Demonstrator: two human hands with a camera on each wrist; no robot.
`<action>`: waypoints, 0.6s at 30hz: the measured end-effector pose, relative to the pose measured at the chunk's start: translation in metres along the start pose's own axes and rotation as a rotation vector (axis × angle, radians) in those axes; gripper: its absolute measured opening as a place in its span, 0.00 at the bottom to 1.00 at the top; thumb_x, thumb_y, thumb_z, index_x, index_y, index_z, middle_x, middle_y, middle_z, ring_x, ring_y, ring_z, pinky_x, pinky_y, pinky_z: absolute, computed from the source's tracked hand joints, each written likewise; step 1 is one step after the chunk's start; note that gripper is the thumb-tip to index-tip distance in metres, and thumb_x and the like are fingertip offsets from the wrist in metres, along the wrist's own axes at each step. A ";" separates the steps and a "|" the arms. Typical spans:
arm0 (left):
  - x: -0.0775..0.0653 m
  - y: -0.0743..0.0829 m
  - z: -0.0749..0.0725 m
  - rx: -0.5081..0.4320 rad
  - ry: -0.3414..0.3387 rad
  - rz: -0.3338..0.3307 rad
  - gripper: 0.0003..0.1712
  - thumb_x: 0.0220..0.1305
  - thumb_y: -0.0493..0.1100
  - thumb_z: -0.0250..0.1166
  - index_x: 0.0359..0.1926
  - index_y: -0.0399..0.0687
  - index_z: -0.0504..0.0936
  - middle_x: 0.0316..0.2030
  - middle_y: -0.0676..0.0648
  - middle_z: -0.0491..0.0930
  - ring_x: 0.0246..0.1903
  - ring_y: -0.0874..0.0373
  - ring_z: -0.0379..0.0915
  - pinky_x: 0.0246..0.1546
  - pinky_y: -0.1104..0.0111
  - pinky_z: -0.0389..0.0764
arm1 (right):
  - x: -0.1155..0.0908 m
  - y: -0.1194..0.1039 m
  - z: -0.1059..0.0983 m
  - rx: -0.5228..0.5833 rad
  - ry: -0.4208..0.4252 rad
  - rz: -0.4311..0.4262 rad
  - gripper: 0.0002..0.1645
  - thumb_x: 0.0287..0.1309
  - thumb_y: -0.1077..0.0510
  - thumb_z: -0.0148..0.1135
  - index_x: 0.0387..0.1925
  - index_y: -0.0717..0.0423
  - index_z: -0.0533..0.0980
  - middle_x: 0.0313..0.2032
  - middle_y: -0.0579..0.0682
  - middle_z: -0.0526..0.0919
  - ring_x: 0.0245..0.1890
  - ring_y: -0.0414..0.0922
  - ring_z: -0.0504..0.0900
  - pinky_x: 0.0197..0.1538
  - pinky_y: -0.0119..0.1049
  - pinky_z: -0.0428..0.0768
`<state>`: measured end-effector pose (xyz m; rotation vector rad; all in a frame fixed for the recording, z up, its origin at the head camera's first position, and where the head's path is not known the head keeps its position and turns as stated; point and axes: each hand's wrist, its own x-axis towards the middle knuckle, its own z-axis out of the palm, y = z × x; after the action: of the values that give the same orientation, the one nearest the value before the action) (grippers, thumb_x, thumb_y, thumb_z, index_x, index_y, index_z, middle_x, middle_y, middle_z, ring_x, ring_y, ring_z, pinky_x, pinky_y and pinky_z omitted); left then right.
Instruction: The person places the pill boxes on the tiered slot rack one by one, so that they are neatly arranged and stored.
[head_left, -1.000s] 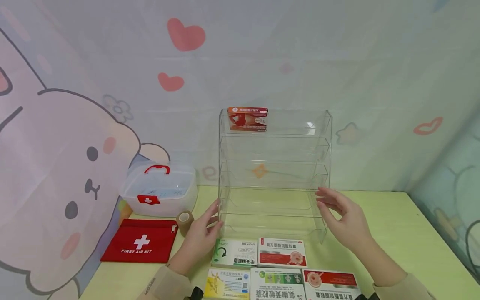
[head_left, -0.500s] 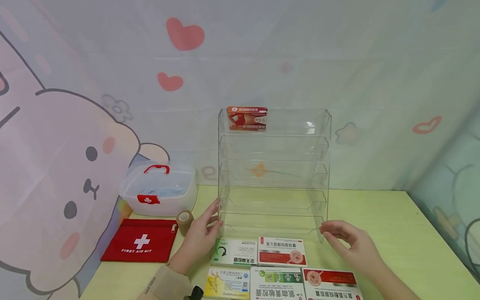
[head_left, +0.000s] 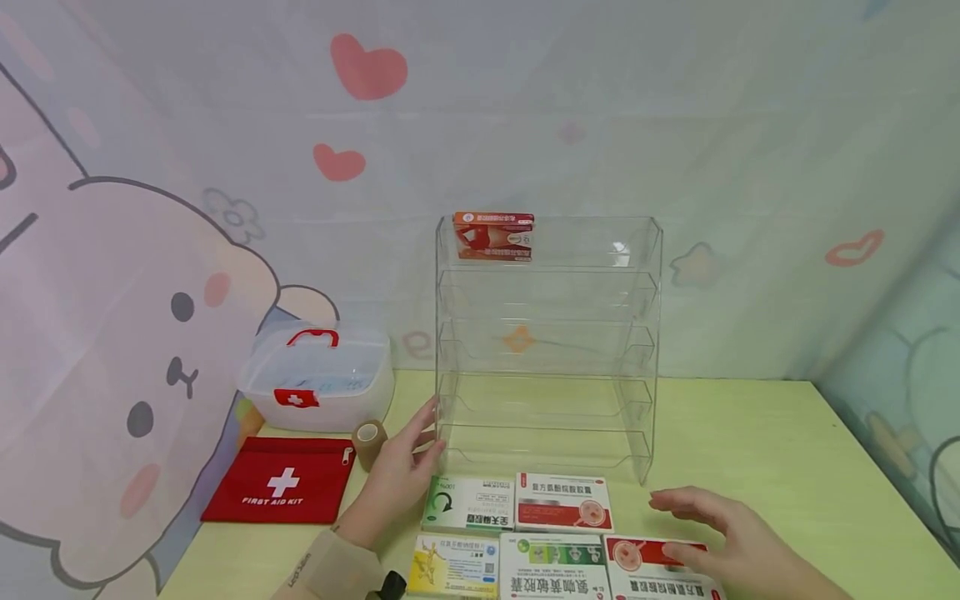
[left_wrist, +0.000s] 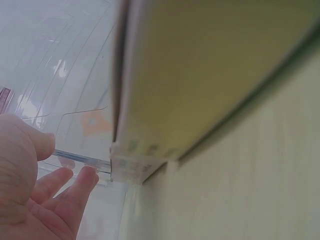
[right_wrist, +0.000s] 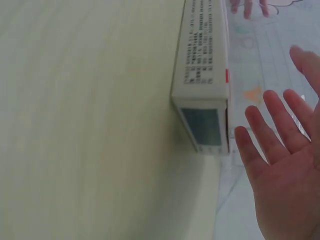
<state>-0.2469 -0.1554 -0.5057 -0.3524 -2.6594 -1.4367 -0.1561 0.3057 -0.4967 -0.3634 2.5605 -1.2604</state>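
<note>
A clear acrylic tiered rack (head_left: pixel 546 404) stands upright on the table. My left hand (head_left: pixel 405 467) holds its lower left side edge; in the left wrist view the thumb (left_wrist: pixel 42 144) is on one side of that edge and fingers on the other. My right hand (head_left: pixel 723 533) has its fingers spread and holds nothing, overlapping the red-and-white medicine box (head_left: pixel 660 575) at the front right. Also in front of the rack lie a green-and-white box (head_left: pixel 468 504), another red-and-white box (head_left: pixel 564 502), a yellow box (head_left: pixel 453 567) and a green-topped white box (head_left: pixel 553 568).
An orange-red box (head_left: pixel 493 237) sits in the rack's top tier at the left. Left of the rack are a clear-lidded first aid case (head_left: pixel 318 383), a tan bandage roll (head_left: pixel 369 446) and a red first aid pouch (head_left: pixel 277 482). A printed cloth (head_left: pixel 750 167) hangs behind the table.
My right hand has come down from the rack's right side toward the front right box, its fingers leaving the rack's edge. The left hand has stayed at the left side.
</note>
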 end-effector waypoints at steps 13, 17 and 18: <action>-0.002 0.000 -0.001 0.013 0.007 0.016 0.45 0.71 0.41 0.65 0.79 0.76 0.53 0.72 0.46 0.72 0.63 0.48 0.80 0.58 0.60 0.85 | -0.020 0.033 -0.010 0.014 -0.178 0.175 0.50 0.48 0.45 0.80 0.72 0.44 0.69 0.71 0.57 0.71 0.68 0.66 0.69 0.51 0.74 0.79; -0.002 0.002 -0.001 0.015 0.010 0.009 0.45 0.71 0.42 0.65 0.79 0.79 0.53 0.72 0.47 0.72 0.63 0.48 0.80 0.58 0.60 0.85 | -0.020 0.045 -0.011 -0.035 -0.196 0.121 0.49 0.49 0.45 0.79 0.72 0.47 0.69 0.69 0.59 0.73 0.65 0.61 0.73 0.52 0.73 0.80; -0.002 0.002 -0.001 0.016 0.010 0.010 0.45 0.71 0.42 0.65 0.79 0.78 0.53 0.72 0.48 0.72 0.63 0.48 0.80 0.58 0.60 0.85 | -0.020 0.047 -0.011 -0.038 -0.198 0.115 0.49 0.49 0.45 0.79 0.72 0.47 0.68 0.69 0.60 0.73 0.64 0.60 0.73 0.52 0.73 0.80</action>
<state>-0.2448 -0.1556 -0.5036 -0.3560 -2.6555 -1.4103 -0.1460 0.3482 -0.5255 -0.3259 2.4041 -1.0798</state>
